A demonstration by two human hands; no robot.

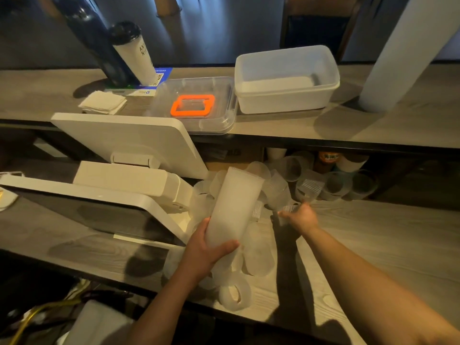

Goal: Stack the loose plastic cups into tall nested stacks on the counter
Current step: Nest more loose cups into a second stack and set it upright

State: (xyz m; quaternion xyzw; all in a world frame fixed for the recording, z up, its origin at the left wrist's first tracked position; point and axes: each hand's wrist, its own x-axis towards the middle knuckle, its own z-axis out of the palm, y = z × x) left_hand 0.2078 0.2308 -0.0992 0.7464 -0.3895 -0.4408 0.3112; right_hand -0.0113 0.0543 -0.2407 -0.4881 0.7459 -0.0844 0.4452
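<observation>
My left hand (pixel 209 247) grips the lower end of a tall nested stack of frosted plastic cups (pixel 234 205), which tilts away from me over the counter. My right hand (pixel 300 216) reaches forward and its fingers close on a loose ribbed clear cup (pixel 288 210) lying on the counter. Several loose frosted cups (pixel 256 260) lie on their sides around and under the stack, one (pixel 235 293) near the counter's front edge. More cups (pixel 333 185) are piled against the back under the upper shelf.
A white point-of-sale terminal (pixel 119 192) with two screens stands left of the cups. On the upper shelf (pixel 398 125) sit a clear lidded box with an orange handle (pixel 194 105), a white tub (pixel 286 80), napkins and a tumbler. The wooden counter (pixel 373 240) stretches right.
</observation>
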